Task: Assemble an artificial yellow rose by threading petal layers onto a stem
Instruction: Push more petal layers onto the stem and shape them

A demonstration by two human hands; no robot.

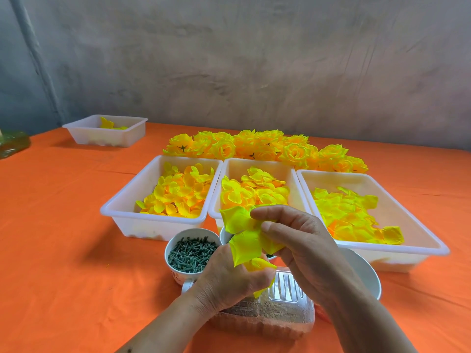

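A white cup (175, 272) of green stem pieces (190, 254) stands on the orange desk (63, 250), just left of the left hand (225, 278). The fingers (256, 278) of that hand curl round the lower folds of a yellow petal layer (246, 244). Just above and to the right of them, the right hand (303, 240) pinches the layer's upper part between thumb and forefinger.

both hands (229, 273) (300, 240) pinching yellow petal layers (246, 240) over a cup of green stems (190, 254), three petal trays (153, 225) behind.
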